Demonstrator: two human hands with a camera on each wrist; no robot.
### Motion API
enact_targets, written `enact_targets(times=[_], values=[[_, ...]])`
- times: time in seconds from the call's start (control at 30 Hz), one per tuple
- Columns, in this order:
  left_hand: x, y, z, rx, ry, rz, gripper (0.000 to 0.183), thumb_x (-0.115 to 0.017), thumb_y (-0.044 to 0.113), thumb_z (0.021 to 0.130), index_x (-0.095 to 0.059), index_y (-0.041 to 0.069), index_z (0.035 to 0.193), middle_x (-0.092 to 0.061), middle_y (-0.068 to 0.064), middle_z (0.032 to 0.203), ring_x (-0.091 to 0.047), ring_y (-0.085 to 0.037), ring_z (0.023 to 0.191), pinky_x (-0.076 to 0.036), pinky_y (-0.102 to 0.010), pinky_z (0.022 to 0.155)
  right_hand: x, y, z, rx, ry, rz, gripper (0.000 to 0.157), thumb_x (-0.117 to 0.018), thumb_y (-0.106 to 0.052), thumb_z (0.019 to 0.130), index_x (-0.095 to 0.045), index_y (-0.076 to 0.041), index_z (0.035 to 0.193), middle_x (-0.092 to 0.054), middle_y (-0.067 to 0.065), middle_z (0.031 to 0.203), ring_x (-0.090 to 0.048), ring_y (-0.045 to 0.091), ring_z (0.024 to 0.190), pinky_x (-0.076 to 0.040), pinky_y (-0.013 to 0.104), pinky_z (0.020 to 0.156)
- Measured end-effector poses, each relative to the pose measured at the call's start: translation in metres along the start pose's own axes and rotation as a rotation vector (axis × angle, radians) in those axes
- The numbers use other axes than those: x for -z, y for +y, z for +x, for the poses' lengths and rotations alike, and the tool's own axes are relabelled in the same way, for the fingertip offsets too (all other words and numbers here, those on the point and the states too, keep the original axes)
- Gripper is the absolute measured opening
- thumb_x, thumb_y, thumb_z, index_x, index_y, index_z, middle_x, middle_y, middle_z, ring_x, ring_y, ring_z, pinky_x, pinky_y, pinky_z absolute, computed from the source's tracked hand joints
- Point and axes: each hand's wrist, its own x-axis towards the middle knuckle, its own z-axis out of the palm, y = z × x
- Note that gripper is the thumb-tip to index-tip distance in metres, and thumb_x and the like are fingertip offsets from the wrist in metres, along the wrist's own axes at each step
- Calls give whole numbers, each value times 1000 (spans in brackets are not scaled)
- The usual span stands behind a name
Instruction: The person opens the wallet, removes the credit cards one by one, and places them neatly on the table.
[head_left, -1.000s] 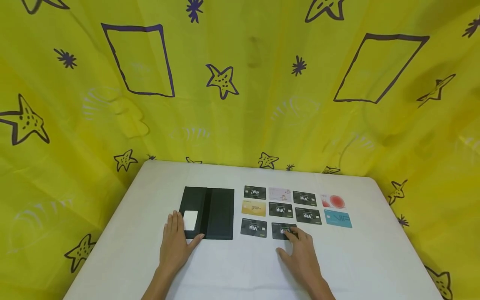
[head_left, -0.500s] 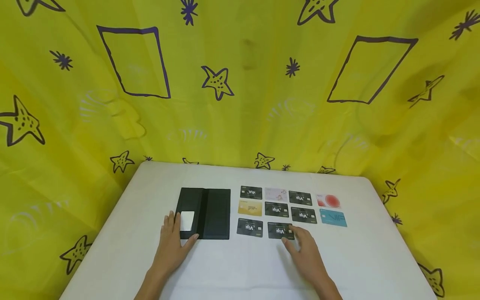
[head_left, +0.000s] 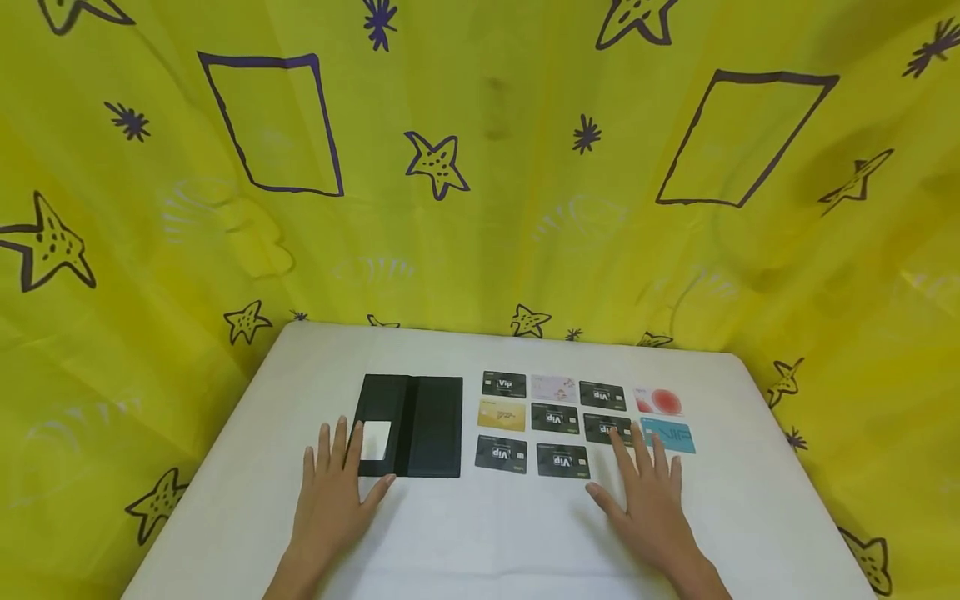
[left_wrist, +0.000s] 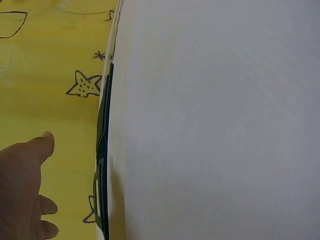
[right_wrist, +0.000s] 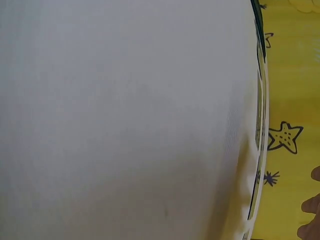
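A black card wallet [head_left: 435, 429] lies unfolded on the white table, with a white card [head_left: 375, 440] in its left side. My left hand [head_left: 330, 500] is spread at the wallet's lower left corner, fingers straight, holding nothing; whether it touches the wallet I cannot tell. To the right of the wallet, several cards lie in rows. My right hand [head_left: 652, 504] is spread with straight fingers, its fingertips over a black VIP card [head_left: 600, 427] and the blue VIP card [head_left: 671, 437]. Left of its thumb lies another black VIP card [head_left: 563, 461]. In the left wrist view, the left hand's thumb [left_wrist: 42, 147] shows.
A gold card [head_left: 502, 415], a pale floral card [head_left: 553, 387] and a card with a red circle [head_left: 660, 402] lie among the black ones. The white table [head_left: 480, 533] ends at a yellow curtain [head_left: 480, 242] printed with stars.
My right hand has let go of the lower right black card, drawn to the right and spread its fingers. My left hand has shifted slightly left and lifted off the wallet's edge.
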Motion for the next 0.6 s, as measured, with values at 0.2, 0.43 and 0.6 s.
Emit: enact_targets(times=[0.2, 0.43, 0.6], values=[[9, -12, 1, -4, 2, 21, 93, -72, 53, 93, -37, 1, 161, -28, -29, 166, -20, -53, 153, -19, -72, 118, 19, 21, -6, -16, -25, -99, 92, -63, -56, 99, -22, -12, 168, -16, 30, 170, -1, 57, 154, 5, 82, 112], [13, -25, -11, 9, -19, 48, 97, -73, 55, 89, -38, -1, 160, -29, -31, 165, -21, -55, 151, -19, -75, 116, 28, 34, -24, -25, -79, -163, 86, -56, -53, 104, -16, -16, 170, -7, 26, 173, -1, 57, 154, 15, 78, 113], [15, -25, -16, 7, 5, 29, 96, -75, 53, 88, -39, 0, 159, -32, -30, 164, -22, -55, 151, -20, -75, 116, 27, 37, -27, -9, -74, -163, 89, -57, -55, 103, -13, -19, 171, -6, 25, 173, -1, 56, 154, 12, 79, 113]])
